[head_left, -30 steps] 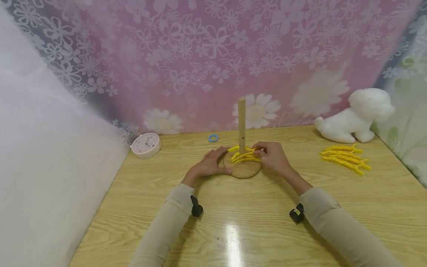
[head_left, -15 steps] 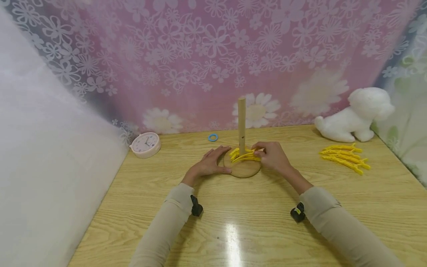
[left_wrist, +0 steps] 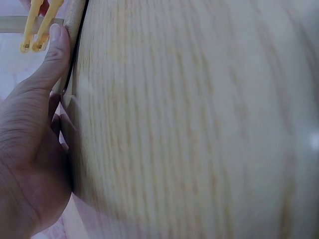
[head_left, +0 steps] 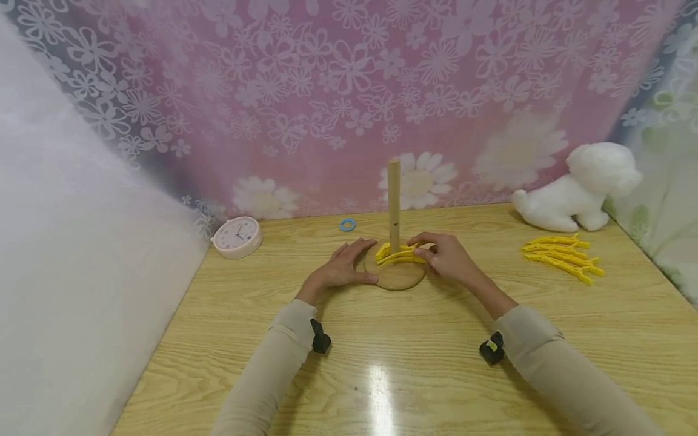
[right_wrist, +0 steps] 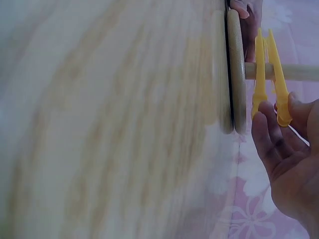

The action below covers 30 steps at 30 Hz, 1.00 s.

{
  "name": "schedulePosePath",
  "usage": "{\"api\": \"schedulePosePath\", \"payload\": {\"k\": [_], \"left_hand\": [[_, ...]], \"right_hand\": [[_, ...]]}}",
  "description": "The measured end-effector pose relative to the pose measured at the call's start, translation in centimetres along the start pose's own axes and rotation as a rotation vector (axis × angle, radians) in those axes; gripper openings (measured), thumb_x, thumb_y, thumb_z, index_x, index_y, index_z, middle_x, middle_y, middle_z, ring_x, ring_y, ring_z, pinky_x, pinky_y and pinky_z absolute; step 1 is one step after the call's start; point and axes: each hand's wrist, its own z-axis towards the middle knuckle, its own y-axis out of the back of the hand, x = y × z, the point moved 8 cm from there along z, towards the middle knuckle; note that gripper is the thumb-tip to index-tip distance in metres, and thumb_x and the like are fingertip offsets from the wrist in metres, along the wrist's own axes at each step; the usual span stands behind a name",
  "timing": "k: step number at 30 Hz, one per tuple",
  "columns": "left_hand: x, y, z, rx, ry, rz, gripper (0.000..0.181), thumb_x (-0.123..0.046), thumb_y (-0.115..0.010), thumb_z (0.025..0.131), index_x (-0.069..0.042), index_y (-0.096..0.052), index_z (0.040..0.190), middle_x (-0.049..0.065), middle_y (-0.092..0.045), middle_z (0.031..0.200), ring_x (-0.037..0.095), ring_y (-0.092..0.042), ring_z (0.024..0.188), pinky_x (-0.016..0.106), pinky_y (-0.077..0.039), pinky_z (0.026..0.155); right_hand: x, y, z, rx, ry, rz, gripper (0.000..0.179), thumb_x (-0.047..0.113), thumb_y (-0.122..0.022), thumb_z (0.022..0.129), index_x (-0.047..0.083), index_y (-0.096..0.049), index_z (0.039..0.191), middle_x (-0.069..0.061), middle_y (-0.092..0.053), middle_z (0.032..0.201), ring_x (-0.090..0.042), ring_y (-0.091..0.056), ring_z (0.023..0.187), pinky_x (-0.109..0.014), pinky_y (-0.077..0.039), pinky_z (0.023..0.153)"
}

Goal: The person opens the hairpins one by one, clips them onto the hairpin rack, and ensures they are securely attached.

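The pale wood-grain table [head_left: 382,363] runs out from under my sleeves to a pink flowered curtain [head_left: 349,91], and the work sits in the middle of it. Nearest me, my left hand [head_left: 340,269] lies with fingers straight and relaxed against the near-left rim of the round wooden base [head_left: 395,278], steadying it without curling round anything. Just beyond, my right hand [head_left: 444,254] pinches the right end of a yellow clip [head_left: 400,254], thumb and fingers pressed on its tail; the wrist view shows two yellow prongs straddling the upright peg [head_left: 394,203] just above the base. I judge this to be the seating step: the clip is at the foot of the peg, low on the stand, and seems nearly settled. The next move, as I read it, calls for easing my pinch so the clip closes on the peg, while my left hand holds the base from sliding. The clip's long axis lies roughly level, running left to right, its mouth toward the peg and its tail toward my right hand. Farther right, well apart, lies a pile of yellow clips [head_left: 564,259]; beyond are a blue ring [head_left: 347,225], a pink clock [head_left: 237,236] and a white toy dog [head_left: 580,188].
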Motion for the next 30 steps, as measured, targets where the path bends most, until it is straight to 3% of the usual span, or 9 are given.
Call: {"api": "schedulePosePath", "payload": {"k": [6,12,17,30], "left_hand": [[0.0,-0.3,0.0,0.011,-0.007,-0.003,0.096,-0.054,-0.079,0.089,-0.029,-0.027,0.166,-0.002,-0.021,0.173,0.016,-0.007,0.161,0.041,0.0,0.13],[-0.1,-0.5,0.0,0.014,-0.022,-0.021,0.097,-0.056,-0.078,0.09,-0.028,-0.027,0.167,0.0,-0.02,0.173,0.018,-0.007,0.161,0.044,0.001,0.13],[-0.2,-0.5,0.0,0.023,-0.024,-0.031,0.096,-0.053,-0.078,0.091,-0.027,-0.026,0.167,0.0,-0.019,0.174,0.018,-0.006,0.161,0.043,0.002,0.13],[0.1,-0.2,0.0,0.03,-0.008,-0.007,0.095,-0.052,-0.077,0.092,-0.028,-0.024,0.167,0.0,-0.017,0.174,0.016,-0.005,0.161,0.042,0.002,0.13]], "right_hand": [[-0.6,-0.1,-0.6,0.056,-0.051,0.077,0.03,0.014,-0.066,0.104,0.01,-0.068,0.133,-0.015,-0.072,0.085,-0.023,-0.058,0.057,-0.033,-0.051,0.05],[-1.3,1.0,-1.4,0.056,-0.075,0.076,0.039,0.017,-0.07,0.102,0.009,-0.064,0.14,-0.016,-0.071,0.118,-0.028,-0.066,0.066,-0.036,-0.056,0.054],[-2.0,3.1,-2.9,0.05,-0.06,0.085,0.04,0.019,-0.07,0.102,0.006,-0.063,0.139,-0.02,-0.068,0.13,-0.031,-0.068,0.069,-0.04,-0.058,0.056],[-6.3,9.0,-9.1,0.023,-0.189,0.098,0.054,0.033,-0.068,0.103,0.004,-0.055,0.147,-0.021,-0.062,0.139,-0.026,-0.069,0.072,-0.036,-0.059,0.059]]}}
